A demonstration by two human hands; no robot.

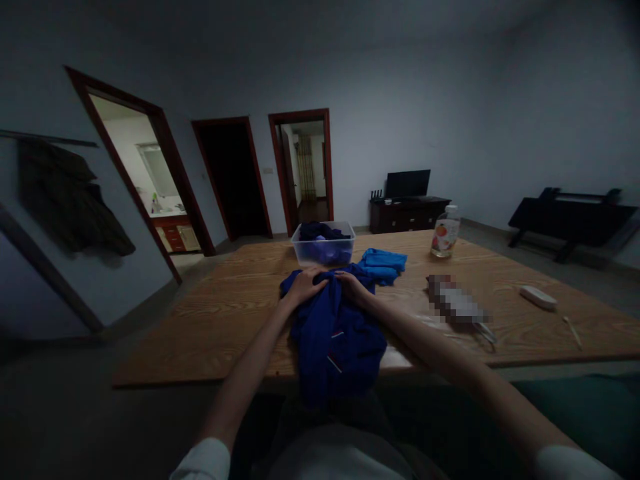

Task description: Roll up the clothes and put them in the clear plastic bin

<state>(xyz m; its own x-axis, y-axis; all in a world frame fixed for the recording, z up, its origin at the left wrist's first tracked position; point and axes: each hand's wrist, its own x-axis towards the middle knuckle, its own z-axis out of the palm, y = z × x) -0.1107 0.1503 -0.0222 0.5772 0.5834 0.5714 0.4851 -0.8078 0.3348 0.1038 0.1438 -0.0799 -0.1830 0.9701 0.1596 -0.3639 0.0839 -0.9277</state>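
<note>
A dark-blue garment (345, 353) with short white-and-red stripes lies bunched on the table and hangs over its front edge towards me. My left hand (306, 287) grips its upper left part, thumb pointing inward. Close beside it, my right hand (352, 288) pinches the cloth at the upper middle. Folds partly hide the fingertips of both hands. Just behind the hands stands a clear plastic bin (325, 248) with dark and purple cloth inside. A lighter blue piece of cloth (384, 265) rests at the garment's right.
On the wooden table (215, 333), a bottle with a fruit label (445, 232) stands at the back right. Nearer are a blurred-out item (457, 303), a white oblong case (538, 297) and a thin pale stick (573, 332). A television (408, 183) stands on a far cabinet.
</note>
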